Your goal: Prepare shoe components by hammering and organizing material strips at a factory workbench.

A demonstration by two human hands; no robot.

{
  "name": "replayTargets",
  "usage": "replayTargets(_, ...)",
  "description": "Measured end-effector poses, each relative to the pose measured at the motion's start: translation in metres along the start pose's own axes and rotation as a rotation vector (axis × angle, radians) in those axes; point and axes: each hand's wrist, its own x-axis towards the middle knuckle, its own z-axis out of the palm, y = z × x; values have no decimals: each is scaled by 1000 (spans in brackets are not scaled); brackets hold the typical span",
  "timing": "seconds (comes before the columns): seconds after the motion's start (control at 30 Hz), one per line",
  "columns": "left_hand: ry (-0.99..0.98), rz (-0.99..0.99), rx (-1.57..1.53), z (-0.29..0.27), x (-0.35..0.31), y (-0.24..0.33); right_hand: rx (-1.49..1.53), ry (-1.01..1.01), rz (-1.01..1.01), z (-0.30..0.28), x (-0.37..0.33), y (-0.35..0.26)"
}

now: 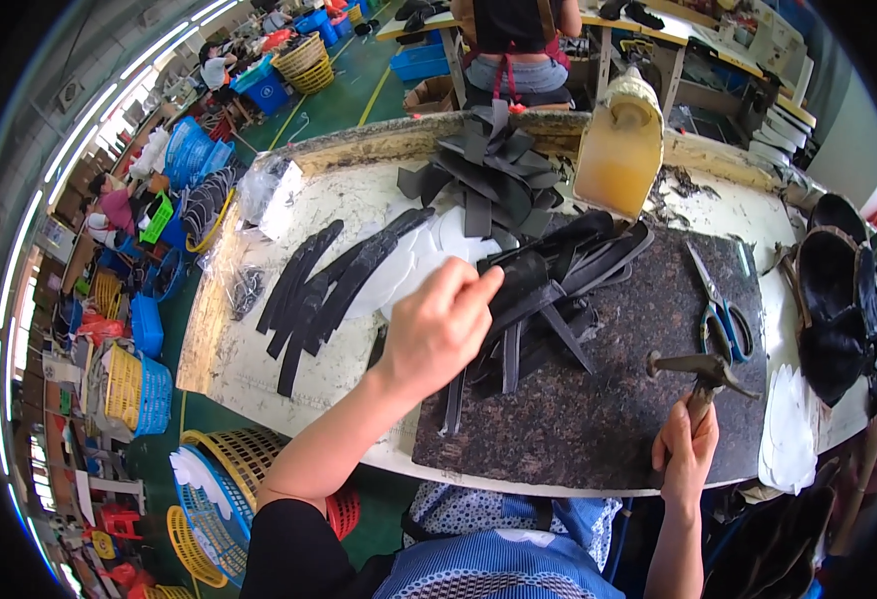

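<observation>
My left hand [440, 321] is closed, its fingertips pinching the edge of a black strip [520, 275] at the near left of a loose pile of similar strips [598, 262]. The exact grip is partly hidden behind the fingers. My right hand [686, 447] is wrapped round the handle of a hammer [700, 369] near the front edge of the table. The hammer's metal head is raised above a dark speckled stone slab [578, 429]. Under the pile, several strips fan out over the slab.
Scissors [723, 314] with blue-black handles lie on the slab's right side. More black strips [333, 280], white rounded sheets [413, 260], dark flat pieces [493, 170] and a yellowish glue container [618, 150] are on the table [249, 384]. Baskets [244, 459] stand at left; a person sits beyond.
</observation>
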Motion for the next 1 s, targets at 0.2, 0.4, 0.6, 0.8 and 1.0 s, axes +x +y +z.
replayTargets(0.2,-1,-150,-213,7,3,-2,-782,-115,-254,-8,5,-32)
replayTargets(0.4,-76,-501,-747,9,18,-7,-994,-164,-458,-7,3,-32)
replayTargets(0.6,-298,-735,-1509,2,13,-12,-950,-88,-590,-43,44,-50)
replayTargets(0.8,-230,-668,-1390,7,23,1,-1149,88,-462,-73,95,-42)
replayTargets(1.0,-459,-831,-1449,-2,55,14,-1023,-50,-265,-83,117,-45)
